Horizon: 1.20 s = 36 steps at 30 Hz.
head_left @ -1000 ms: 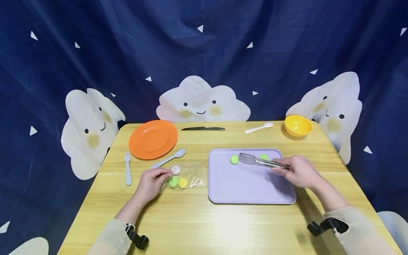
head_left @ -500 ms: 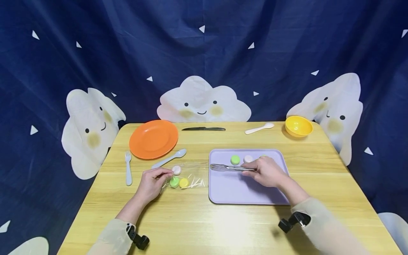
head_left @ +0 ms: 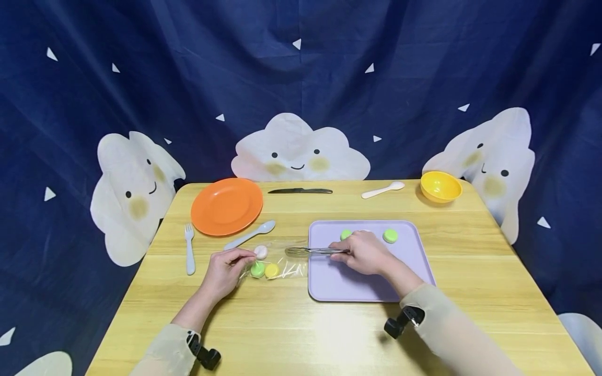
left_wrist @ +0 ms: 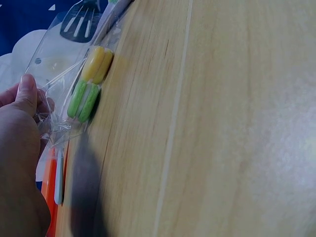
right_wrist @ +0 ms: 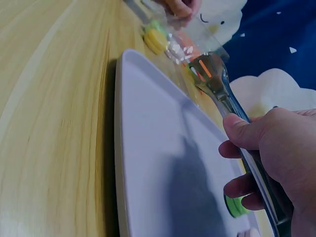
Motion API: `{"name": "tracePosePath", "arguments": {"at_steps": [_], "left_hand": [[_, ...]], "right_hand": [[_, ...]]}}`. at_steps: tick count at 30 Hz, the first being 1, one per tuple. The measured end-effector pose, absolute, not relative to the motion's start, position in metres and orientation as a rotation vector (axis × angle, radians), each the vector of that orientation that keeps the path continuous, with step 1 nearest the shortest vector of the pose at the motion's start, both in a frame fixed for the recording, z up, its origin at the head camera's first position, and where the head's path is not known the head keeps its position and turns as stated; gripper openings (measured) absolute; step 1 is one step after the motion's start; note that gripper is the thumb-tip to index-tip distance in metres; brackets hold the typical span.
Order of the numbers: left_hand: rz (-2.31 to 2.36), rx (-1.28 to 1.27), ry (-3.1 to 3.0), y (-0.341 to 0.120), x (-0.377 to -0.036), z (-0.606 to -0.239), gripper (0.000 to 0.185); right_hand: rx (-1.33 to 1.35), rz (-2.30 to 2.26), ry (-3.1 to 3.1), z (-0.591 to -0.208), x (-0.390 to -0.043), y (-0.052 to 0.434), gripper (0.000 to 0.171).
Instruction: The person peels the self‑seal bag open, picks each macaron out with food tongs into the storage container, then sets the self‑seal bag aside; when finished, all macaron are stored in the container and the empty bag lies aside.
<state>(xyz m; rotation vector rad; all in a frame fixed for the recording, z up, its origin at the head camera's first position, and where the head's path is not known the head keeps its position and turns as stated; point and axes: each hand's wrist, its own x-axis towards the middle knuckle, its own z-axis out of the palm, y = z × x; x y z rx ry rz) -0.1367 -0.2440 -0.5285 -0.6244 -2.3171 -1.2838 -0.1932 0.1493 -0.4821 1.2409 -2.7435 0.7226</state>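
Metal tongs [head_left: 310, 250] lie gripped in the right hand [head_left: 364, 254], whose fingers [right_wrist: 247, 136] curl round the handle while the tips reach out past the left edge of the lavender rectangular plastic tray [head_left: 357, 284] to the mouth of the clear plastic bag [head_left: 277, 261]. The bag lies flat on the wooden tabletop [head_left: 291, 334], just left of the tray. The left hand [head_left: 226, 269] pinches the bag's near-left corner between thumb and fingers [left_wrist: 27, 94]. Inside the bag sit a green macaron [head_left: 256, 269] and a yellow macaron [head_left: 270, 270] side by side, with a pale pink macaron [head_left: 261, 251] just behind them, close to the left fingertips. The tong tips are near these three but apart from them. On the tray's far side lie two more green macarons [head_left: 390, 235], one partly hidden by the right hand.
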Motion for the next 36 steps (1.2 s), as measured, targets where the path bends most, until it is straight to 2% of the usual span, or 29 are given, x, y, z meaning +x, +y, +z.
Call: {"name": "tracePosePath", "arguments": {"at_steps": [6,15,24,36], "left_hand": [[-1.273,-0.635,-2.311,-0.244,-0.136,-0.528,0.022],[-1.292,-0.657,-2.296,-0.243,-0.137,-0.529,0.022],[-1.282,-0.686,-2.285,-0.242,-0.136,-0.532,0.027],[-1.339,-0.691,-2.302,-0.244,-0.134,-0.529,0.024]], "right_hand": [[1.291,0.770,-2.718,-0.480,-0.194,0.133,0.015],[1.358,0.769,-2.829,-0.481,-0.191,0.113,0.030],[1.438,0.633,-2.848,-0.485,-0.187,0.103,0.038],[1.406,0.643,-2.816,-0.482,-0.185,0.111,0.034]]}}
